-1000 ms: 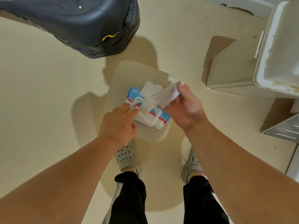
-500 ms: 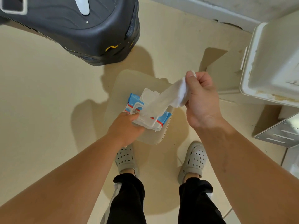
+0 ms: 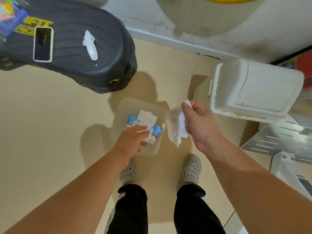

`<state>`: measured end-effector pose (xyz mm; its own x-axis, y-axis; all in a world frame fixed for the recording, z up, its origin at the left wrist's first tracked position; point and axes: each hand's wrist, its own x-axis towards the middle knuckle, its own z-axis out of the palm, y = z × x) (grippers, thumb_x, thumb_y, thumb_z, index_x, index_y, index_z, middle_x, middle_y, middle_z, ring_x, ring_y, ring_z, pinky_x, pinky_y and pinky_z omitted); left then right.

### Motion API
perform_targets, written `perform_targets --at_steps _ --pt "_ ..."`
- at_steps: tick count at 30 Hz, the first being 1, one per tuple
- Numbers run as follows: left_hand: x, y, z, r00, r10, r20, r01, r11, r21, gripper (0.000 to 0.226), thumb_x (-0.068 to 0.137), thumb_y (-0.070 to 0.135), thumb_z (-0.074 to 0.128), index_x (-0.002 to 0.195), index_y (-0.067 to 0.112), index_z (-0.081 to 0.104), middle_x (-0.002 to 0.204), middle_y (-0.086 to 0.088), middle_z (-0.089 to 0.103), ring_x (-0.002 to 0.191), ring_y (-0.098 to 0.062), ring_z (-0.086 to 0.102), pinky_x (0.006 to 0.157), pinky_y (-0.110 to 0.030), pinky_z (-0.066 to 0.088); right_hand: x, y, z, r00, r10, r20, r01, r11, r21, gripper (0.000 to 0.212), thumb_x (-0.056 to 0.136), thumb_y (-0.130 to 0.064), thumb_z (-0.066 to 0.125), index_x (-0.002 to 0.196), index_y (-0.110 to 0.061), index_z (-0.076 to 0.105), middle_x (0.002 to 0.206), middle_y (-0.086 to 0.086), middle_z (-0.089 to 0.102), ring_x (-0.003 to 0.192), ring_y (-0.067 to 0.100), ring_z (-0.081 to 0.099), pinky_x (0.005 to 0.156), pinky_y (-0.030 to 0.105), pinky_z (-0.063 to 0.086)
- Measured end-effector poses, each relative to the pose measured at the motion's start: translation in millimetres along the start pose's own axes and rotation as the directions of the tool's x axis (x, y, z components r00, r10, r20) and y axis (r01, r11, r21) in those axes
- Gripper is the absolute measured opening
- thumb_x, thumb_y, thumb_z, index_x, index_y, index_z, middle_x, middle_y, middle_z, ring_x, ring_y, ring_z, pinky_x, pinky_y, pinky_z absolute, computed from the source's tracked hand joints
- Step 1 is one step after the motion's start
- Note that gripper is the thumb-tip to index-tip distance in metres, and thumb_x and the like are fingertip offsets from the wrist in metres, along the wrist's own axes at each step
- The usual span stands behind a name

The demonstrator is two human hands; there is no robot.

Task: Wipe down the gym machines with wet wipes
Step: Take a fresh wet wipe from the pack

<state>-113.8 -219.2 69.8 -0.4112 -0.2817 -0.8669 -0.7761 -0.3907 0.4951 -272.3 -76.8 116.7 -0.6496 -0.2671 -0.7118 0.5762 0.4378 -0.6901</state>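
R hand point(image 3: 200, 125) pinches a white wipe point(image 3: 175, 130) betw. thumb and fingers; the wipe hangs free just right of the pack point(image 3: 157, 130). L hand point(image 3: 131, 141) grips the pack, fingers over top, thumb at near edge. Pack sits on a beige stool point(image 3: 125, 107), flap up. Black machine point(image 3: 84, 48) upper left, phone point(image 3: 43, 43) on it.
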Motion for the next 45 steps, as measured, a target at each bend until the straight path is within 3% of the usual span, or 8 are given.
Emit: perform_targets --at_steps 11,15,23,27,31,37,40,45 --pt "-255.3 173.3 75.7 0.933 0.183 0.311 -0.154 0.981 -0.116 0.053 0.09 0.037 0.069 0.14 0.027 0.053 0.122 -0.006 0.069 0.105 -0.02 0.065 0.094 -0.044 0.048 -204.8 -163.9 -114.9 0.954 -0.096 0.284 0.016 0.962 0.272 0.016 0.108 -0.028 0.051 0.102 -0.017 0.062 0.091 0.003 0.071 0.081 0.019 0.068 0.063 0.029 0.054" --pt "-341.0 202.4 104.3 0.917 0.242 0.316 -0.276 0.959 0.067 0.015 0.091 0.023 0.072 0.102 0.013 0.07 0.102 -0.008 0.069 0.094 -0.021 0.065 0.087 -0.041 0.048 -269.6 -196.0 -166.9 0.937 -0.181 0.3 0.096 0.956 0.278 0.018 0.107 -0.03 0.052 0.099 -0.015 0.059 0.093 0.008 0.064 0.084 0.024 0.062 0.07 0.035 0.053" --pt "-435.5 251.8 147.8 0.883 0.427 0.196 -0.448 0.89 0.081 0.013 0.086 0.021 0.067 0.077 0.015 0.059 0.076 -0.008 0.06 0.07 -0.022 0.055 0.067 -0.035 0.045 -343.8 -218.6 -231.6 0.908 -0.348 0.233 0.293 0.926 0.239 0.022 0.094 -0.004 0.069 0.113 -0.012 0.063 0.106 0.016 0.074 0.096 0.038 0.071 0.078 0.051 0.058" --pt "-451.1 276.5 149.3 0.83 0.488 0.271 -0.541 0.823 0.172 0.027 0.084 0.024 0.072 0.089 0.002 0.058 0.081 -0.015 0.066 0.073 -0.026 0.06 0.067 -0.039 0.046 -370.3 -216.7 -234.2 0.923 -0.385 0.027 0.365 0.894 0.261 0.02 0.088 -0.006 0.074 0.106 -0.014 0.071 0.102 0.008 0.078 0.094 0.031 0.075 0.083 0.048 0.061" --pt "-454.4 280.2 146.9 0.782 0.527 0.333 -0.604 0.774 0.191 0.024 0.088 0.017 0.075 0.091 -0.004 0.063 0.078 -0.016 0.069 0.07 -0.026 0.062 0.071 -0.041 0.048 -403.6 -198.6 -232.0 0.886 -0.376 -0.271 0.44 0.867 0.235 0.006 0.092 -0.011 0.075 0.088 -0.014 0.072 0.068 -0.005 0.064 0.063 0.013 0.058 0.058 0.027 0.047" --pt "-477.1 247.4 153.6 0.742 0.43 0.514 -0.626 0.719 0.301 0.011 0.088 0.008 0.073 0.077 0.007 0.071 0.071 -0.006 0.066 0.065 -0.019 0.058 0.064 -0.034 0.051 -490.5 -126.4 -225.1 0.809 -0.205 -0.551 0.434 0.84 0.326 0.005 0.092 -0.014 0.074 0.088 -0.01 0.073 0.075 0.011 0.061 0.071 0.025 0.053 0.066 0.037 0.044" --pt "-505.3 207.8 183.7 0.713 0.362 0.6 -0.638 0.689 0.343 0.009 0.089 0.006 0.071 0.081 0.003 0.07 0.073 -0.012 0.069 0.061 -0.018 0.063 0.06 -0.031 0.048 -554.7 -80.3 -225.8 0.707 -0.116 -0.697 0.447 0.838 0.314 0.007 0.093 -0.01 0.07 0.095 -0.017 0.073 0.083 0.011 0.071 0.075 0.035 0.061 0.07 0.038 0.049" --pt "-591.2 94.9 264.7 0.566 0.204 0.799 -0.723 0.589 0.362 0.006 0.092 0.011 0.069 0.098 0.013 0.069 0.089 -0.001 0.075 0.078 -0.013 0.071 0.072 -0.031 0.049 -668.6 14.0 -231.2 0.445 -0.029 -0.895 0.452 0.87 0.196 0.014 0.093 -0.007 0.068 0.085 -0.019 0.069 0.07 -0.006 0.058 0.066 0.009 0.052 0.057 0.014 0.038"
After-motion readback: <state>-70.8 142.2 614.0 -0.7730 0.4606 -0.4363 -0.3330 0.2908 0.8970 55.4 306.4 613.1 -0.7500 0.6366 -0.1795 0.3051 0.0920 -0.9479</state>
